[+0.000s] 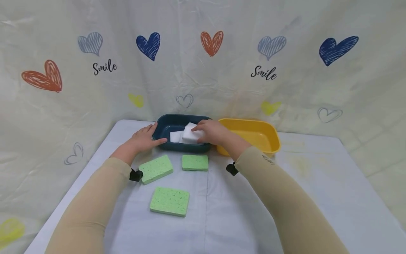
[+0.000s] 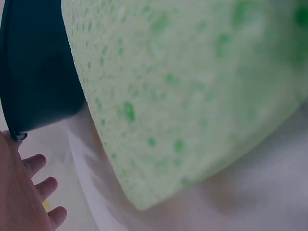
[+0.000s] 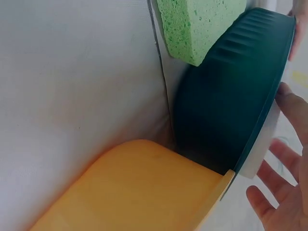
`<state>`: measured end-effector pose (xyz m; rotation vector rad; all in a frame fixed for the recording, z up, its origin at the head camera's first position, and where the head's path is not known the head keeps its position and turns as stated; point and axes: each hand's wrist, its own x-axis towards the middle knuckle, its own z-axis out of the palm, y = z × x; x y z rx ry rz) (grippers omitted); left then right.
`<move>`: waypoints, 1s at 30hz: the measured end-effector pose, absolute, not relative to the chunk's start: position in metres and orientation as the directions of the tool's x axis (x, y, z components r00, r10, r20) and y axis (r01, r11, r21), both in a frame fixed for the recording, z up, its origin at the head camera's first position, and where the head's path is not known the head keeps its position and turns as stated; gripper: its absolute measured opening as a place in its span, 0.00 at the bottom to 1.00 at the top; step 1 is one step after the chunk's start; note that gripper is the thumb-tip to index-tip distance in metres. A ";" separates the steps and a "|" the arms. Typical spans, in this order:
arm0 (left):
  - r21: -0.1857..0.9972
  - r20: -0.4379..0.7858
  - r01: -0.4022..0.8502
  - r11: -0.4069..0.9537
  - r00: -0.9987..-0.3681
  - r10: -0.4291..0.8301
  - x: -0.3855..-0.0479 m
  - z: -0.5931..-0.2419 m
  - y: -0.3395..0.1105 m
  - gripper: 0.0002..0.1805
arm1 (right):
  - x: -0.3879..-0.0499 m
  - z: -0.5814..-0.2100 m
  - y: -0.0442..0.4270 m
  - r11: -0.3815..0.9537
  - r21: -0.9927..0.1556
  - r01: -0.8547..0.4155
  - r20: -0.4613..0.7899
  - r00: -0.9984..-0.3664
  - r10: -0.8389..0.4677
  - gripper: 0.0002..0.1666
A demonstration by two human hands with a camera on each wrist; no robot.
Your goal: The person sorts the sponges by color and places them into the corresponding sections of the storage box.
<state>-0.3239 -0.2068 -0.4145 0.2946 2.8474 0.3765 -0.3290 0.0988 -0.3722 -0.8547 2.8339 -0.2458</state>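
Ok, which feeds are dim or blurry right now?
Left wrist: dim, the near green sponge blurring toward the right edge; right wrist: also dim, but another green sponge shows readable pores, the dark teal tub shadowed; head: brightest, soft shadows on the white tablecloth.

Couldn't read sleeve lettering (image 1: 268,159). Lost part of a white block (image 1: 189,134) behind right hand (image 1: 211,132). Saw green sponge (image 2: 159,106) cropped, blurred in left wrist view.

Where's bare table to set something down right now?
The table right of the yellow basin and right sleeve looks widest. Another patch lies between the nearest green sponge and that sleeve. Crowded: teal basin, left hand at its rim, right hand on white blocks inside, two green sponges in front.
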 end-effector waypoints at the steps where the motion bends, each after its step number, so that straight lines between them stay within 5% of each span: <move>1: 0.275 -0.224 0.163 0.947 -0.948 0.228 -0.324 -0.414 -0.207 0.61 | -0.329 -0.372 0.099 0.825 -0.214 -0.524 -0.117 -0.824 -0.554 0.31; 30: 0.274 -0.225 0.189 0.943 -0.940 0.254 -0.324 -0.415 -0.208 0.61 | -0.304 -0.356 0.168 0.795 -0.527 -0.300 -0.033 -0.927 -0.373 0.35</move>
